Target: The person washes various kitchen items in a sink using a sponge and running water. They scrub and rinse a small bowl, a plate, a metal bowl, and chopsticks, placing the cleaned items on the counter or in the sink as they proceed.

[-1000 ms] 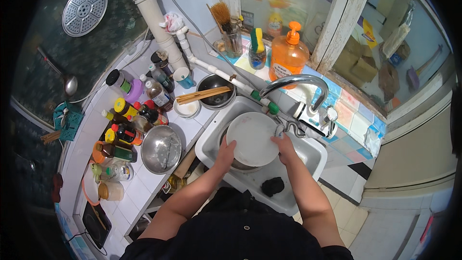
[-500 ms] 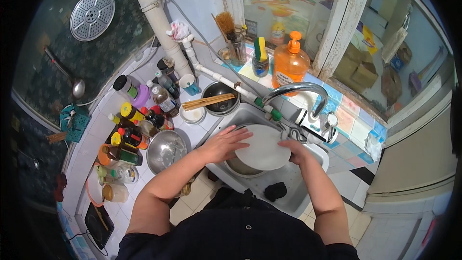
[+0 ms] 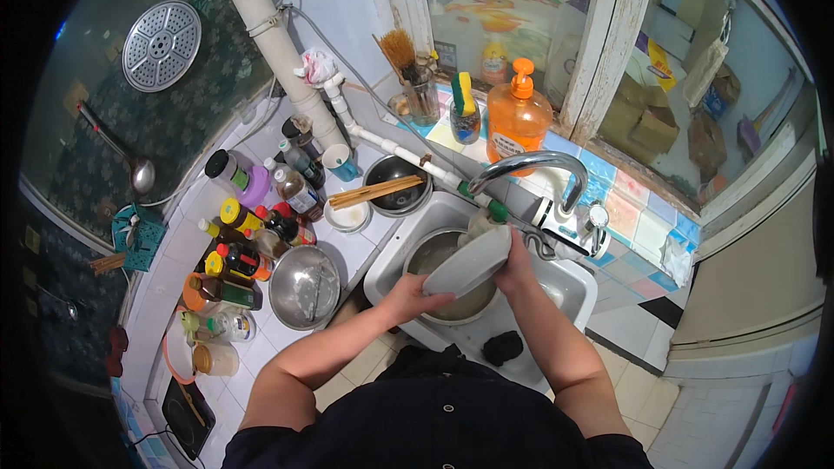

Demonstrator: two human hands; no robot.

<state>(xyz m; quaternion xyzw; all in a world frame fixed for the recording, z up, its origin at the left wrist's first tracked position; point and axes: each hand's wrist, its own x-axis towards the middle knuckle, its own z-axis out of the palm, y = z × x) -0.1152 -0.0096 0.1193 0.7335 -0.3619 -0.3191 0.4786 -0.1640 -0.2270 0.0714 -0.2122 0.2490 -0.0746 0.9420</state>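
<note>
A white plate hangs tilted over the sink, held between both my hands. My left hand grips its near left edge, thumb against the rim. My right hand is closed round its far right edge, and the plate hides some of those fingers. Below the plate, a metal basin with cloudy liquid sits in the grey sink. A pale shape behind the plate is too covered to make out. Near the sink's front lies a crumpled black cloth.
A chrome faucet arches over the sink's far side. Chopsticks lie across a dark bowl and a small white bowl. Left of the sink are a metal bowl and several bottles. An orange soap bottle and a sponge stand on the ledge.
The plate has gone from nearly face-up to steeply tilted. My left hand has moved from over the plate down to its near edge and now grips it.
</note>
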